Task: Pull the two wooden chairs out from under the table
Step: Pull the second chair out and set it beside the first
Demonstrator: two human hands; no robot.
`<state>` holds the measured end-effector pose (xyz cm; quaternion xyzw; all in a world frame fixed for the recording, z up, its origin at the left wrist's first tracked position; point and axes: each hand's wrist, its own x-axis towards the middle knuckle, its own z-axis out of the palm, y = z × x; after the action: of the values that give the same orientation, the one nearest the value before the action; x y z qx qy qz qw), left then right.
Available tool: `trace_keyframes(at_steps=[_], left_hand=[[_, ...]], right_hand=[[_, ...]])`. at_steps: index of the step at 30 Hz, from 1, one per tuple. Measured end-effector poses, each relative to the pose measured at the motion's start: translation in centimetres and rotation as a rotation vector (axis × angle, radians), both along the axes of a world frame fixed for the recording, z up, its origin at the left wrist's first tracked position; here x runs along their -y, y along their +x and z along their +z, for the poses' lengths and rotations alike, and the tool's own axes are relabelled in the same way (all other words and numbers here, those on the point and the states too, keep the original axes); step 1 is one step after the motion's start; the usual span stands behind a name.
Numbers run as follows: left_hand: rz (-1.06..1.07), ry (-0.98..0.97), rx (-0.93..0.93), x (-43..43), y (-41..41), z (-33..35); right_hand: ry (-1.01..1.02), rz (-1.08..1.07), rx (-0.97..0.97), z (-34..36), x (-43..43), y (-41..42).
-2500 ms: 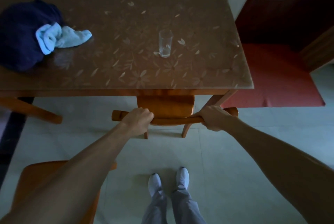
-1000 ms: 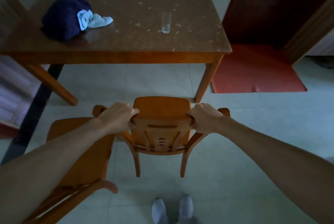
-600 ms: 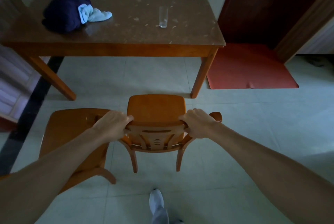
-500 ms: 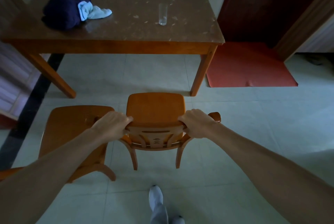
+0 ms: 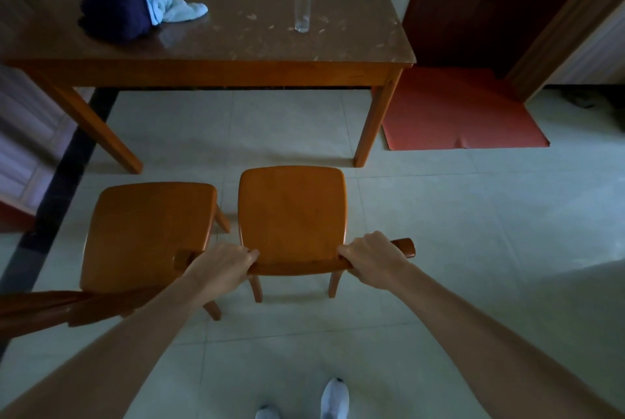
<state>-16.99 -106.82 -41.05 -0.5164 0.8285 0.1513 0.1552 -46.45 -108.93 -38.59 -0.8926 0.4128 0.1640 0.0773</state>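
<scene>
Single view, head-worn wide-angle camera, looking forward and steeply down from standing height. Near field: both forearms and white shoes (image 5: 334, 396) at the bottom edge, two chair seats just below centre. Far field: table (image 5: 216, 57) across the top, red mat (image 5: 456, 114) upper right; straight edges bow outward.

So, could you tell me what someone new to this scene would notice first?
Most likely the two orange wooden chairs side by side on the pale floor, clear of the table: the right chair is gripped at its back rail by the left hand and right hand, the left chair stands free. Next, the dark blue bundle and glass on the tabletop.
</scene>
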Motion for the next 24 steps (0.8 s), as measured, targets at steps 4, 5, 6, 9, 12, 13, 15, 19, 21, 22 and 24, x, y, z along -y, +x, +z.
trace_keyframes(at_steps=[4,5,6,9,12,13,15,19,21,22,24], left_hand=[[-0.061,-0.023,-0.021,-1.1,0.0,-0.7],[-0.056,-0.037,-0.038,-1.2,0.0,-0.7],[-0.064,-0.06,-0.056,-1.2,0.0,-0.7],[-0.102,-0.116,-0.092,-1.1,0.2,-0.2],[-0.168,-0.102,-0.084,-0.4,1.0,1.0],[-0.175,-0.11,-0.078,-0.2,1.3,1.5],[-0.178,-0.12,-0.077,0.2,1.7,2.2],[-0.206,-0.05,-0.062,0.8,1.6,2.0],[-0.207,-0.007,-0.068,0.8,1.2,1.3],[-0.209,0.024,-0.079,0.7,1.0,0.9],[-0.186,0.106,-0.128,0.6,0.7,-0.1]], right_hand=[[-0.007,-0.073,0.033,-0.3,-1.6,0.4],[-0.011,-0.09,0.041,-0.5,-1.8,0.4],[-0.016,-0.103,0.051,-0.5,-1.9,0.4],[0.042,-0.129,0.088,-0.5,-2.2,0.5],[0.163,-0.169,0.119,-0.2,-2.5,0.9],[0.162,-0.182,0.13,0.0,-2.4,1.0],[0.161,-0.207,0.162,0.2,-2.0,1.2],[0.197,-0.213,0.149,0.2,-1.1,1.8],[0.238,-0.225,0.156,-0.1,-1.1,1.9],[0.26,-0.231,0.158,-0.2,-1.1,1.9],[0.293,-0.249,0.152,-0.5,-1.2,1.5]])
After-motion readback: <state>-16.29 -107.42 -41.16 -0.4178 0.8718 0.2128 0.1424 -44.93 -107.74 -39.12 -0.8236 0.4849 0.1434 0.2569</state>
